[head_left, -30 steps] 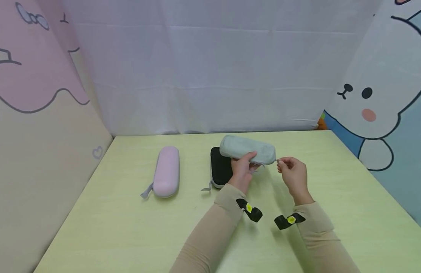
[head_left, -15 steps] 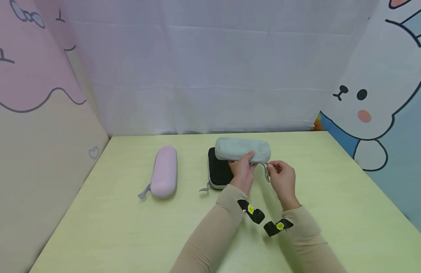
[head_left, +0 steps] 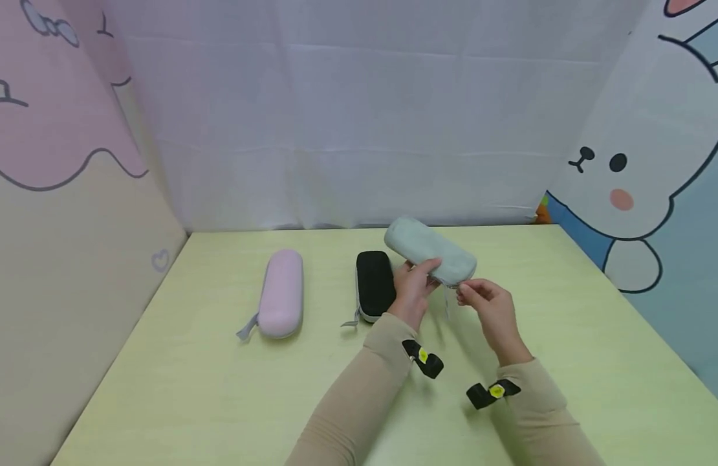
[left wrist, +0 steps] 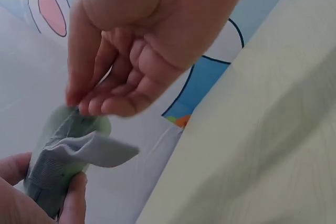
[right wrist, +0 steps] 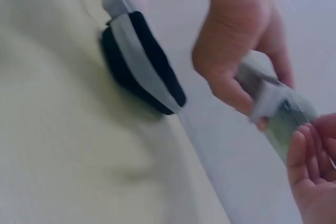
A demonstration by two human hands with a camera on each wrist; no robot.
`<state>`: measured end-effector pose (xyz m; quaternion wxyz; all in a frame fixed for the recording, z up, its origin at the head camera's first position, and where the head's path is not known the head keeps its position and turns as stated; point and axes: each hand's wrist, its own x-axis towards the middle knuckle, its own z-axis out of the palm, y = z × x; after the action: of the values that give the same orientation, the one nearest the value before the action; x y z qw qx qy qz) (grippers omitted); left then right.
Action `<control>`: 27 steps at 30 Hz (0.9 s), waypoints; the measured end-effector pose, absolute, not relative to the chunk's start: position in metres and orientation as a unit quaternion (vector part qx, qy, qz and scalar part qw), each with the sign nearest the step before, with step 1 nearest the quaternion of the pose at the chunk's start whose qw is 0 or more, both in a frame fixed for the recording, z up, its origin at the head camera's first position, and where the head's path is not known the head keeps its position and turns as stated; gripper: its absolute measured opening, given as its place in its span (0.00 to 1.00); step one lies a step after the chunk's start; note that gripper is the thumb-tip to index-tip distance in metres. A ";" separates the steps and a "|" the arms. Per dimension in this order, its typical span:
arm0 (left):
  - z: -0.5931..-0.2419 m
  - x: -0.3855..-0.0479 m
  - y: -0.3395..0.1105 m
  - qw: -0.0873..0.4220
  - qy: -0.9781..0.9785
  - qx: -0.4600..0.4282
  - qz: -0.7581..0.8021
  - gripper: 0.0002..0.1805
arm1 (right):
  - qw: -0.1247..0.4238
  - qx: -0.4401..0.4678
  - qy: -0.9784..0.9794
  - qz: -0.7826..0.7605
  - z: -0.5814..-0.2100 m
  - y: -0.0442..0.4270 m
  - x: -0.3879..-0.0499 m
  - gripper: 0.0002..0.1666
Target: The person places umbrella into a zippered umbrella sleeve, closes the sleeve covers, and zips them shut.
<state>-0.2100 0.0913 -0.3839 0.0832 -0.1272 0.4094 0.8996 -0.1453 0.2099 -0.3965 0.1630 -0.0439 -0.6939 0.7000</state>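
A pale green pencil case (head_left: 431, 249) is held up off the table, tilted with its right end lower. My left hand (head_left: 414, 288) grips it from below, thumb on the near side. With thumb and fingertips my right hand (head_left: 489, 310) pinches the zip at the case's right end; the fingertips hide the zip pull. A grey fabric tab (left wrist: 92, 149) hangs free from the zipped side in the left wrist view. Just left of my left hand, a black pencil case (head_left: 374, 281) lies on the table.
A pink pencil case (head_left: 281, 294) with a grey tab lies farther left on the light green table (head_left: 178, 388). A white cloth (head_left: 359, 129) hangs behind the table's back edge. Cartoon-printed panels stand at both sides.
The green case has swung from nearly level to tilted, its left end rising and its right end shifting rightward. My right hand has moved right with that end.
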 end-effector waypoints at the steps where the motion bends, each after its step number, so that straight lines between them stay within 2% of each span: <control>1: -0.384 -0.210 0.092 0.091 0.422 -0.121 0.894 0.23 | 0.175 -0.047 -0.679 0.711 -0.394 0.215 -0.144 0.08; 6: -0.392 -0.211 0.090 0.105 0.518 -0.119 0.841 0.17 | 0.220 -0.092 -0.634 0.736 -0.385 0.233 -0.143 0.04; 14: -0.415 -0.209 0.097 0.138 0.629 -0.102 0.758 0.06 | 0.202 -0.117 -0.637 0.735 -0.388 0.234 -0.155 0.03; 22: -0.436 -0.212 0.096 0.132 0.706 -0.128 0.684 0.07 | 0.169 -0.110 -0.643 0.739 -0.410 0.218 -0.156 0.05; 27: -0.434 -0.210 0.091 0.122 0.796 -0.052 0.590 0.11 | 0.174 -0.108 -0.687 0.697 -0.415 0.221 -0.153 0.10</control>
<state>-0.2100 0.0905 -0.4342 0.1217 -0.0521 0.7965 0.5900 -0.1526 0.2210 -0.4147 0.1737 -0.1077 -0.6870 0.6973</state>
